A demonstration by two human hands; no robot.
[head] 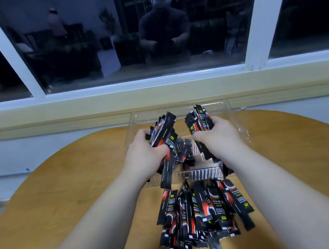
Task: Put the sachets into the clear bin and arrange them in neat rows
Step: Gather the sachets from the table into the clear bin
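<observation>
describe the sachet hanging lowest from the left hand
On the round wooden table, a clear plastic bin sits by the window. Over it the left hand grips a bunch of black-and-red sachets. One long black sachet dangles below the thumb across the bin's near wall, while the others fan upward.

A rounded wooden desk (75, 194) sits against the wall under the window. On it, toward the far edge, rests a clear bin (239, 128), and nearer lies a loose heap of black-and-red sachets (205, 215).
</observation>
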